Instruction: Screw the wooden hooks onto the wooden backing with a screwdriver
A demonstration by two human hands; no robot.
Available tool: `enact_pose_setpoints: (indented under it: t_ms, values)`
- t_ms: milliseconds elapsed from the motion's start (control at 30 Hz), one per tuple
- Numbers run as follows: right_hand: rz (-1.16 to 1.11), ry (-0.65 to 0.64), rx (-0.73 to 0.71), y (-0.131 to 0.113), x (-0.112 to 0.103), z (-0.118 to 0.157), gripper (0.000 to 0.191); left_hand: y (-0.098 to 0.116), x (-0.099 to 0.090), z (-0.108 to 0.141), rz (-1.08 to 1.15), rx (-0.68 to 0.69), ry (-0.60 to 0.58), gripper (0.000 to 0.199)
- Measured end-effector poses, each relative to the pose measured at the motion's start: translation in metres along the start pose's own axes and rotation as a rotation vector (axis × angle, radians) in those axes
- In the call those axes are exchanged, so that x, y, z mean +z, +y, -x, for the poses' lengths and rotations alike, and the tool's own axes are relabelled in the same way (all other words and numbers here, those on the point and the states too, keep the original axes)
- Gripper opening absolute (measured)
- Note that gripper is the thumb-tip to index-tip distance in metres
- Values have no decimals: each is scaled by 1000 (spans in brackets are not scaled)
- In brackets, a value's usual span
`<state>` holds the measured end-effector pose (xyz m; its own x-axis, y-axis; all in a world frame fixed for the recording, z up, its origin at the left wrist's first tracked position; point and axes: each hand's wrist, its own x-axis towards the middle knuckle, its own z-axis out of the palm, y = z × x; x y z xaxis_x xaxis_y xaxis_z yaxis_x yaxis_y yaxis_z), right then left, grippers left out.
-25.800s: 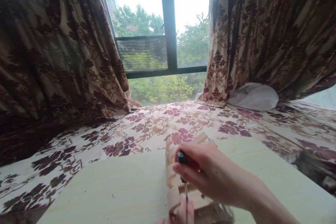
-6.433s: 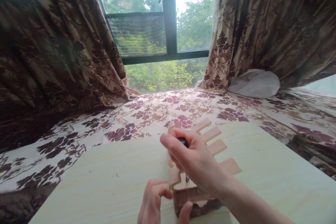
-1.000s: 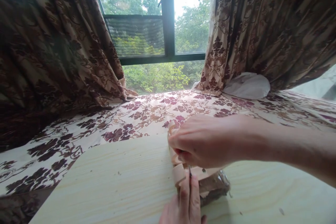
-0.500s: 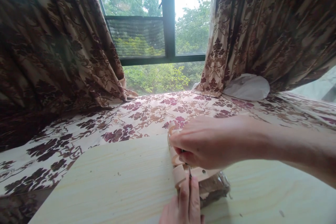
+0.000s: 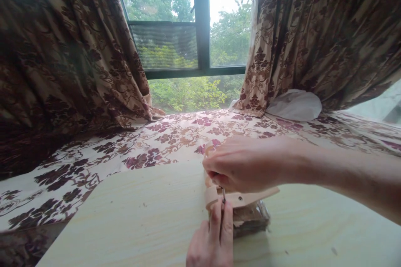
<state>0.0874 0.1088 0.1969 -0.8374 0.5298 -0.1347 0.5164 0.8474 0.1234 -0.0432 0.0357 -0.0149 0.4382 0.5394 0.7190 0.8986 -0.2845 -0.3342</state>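
Observation:
My right hand (image 5: 246,164) reaches in from the right, its fingers closed round a screwdriver (image 5: 223,192); only the thin metal shaft shows below the fist. The shaft points down to a small dark screw (image 5: 224,201), which the fingertips of my left hand (image 5: 211,233) pinch from the near side. Under both hands lies a pale wooden part (image 5: 258,197) with rounded lobes along its left side and a dark hole or fastener in its flat arm. It rests over a brown block (image 5: 252,219) that looks wrapped in clear plastic. My right hand hides the far part of the wood.
A pale wood-grain board (image 5: 125,217) with a few specks carries the work. Behind it spreads a floral cloth (image 5: 175,133) up to the window (image 5: 203,50). Patterned curtains (image 5: 78,50) hang on both sides, and a white round object (image 5: 296,105) lies at the right curtain's foot.
The wooden part and the brown block have shifted slightly up and left in view, with my left hand moving left. My right hand has risen a little, uncovering more of the wooden arm.

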Motion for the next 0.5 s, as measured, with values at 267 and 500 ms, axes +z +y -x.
enact_pose_setpoints:
  t_ms: [267, 500]
  values:
    - [-90, 28, 87, 7, 1, -3, 20, 6, 9, 4, -9, -21, 76, 52]
    - [-116, 27, 66, 9, 5, 0, 18, 6, 10, 7, -37, 13, 92, 49]
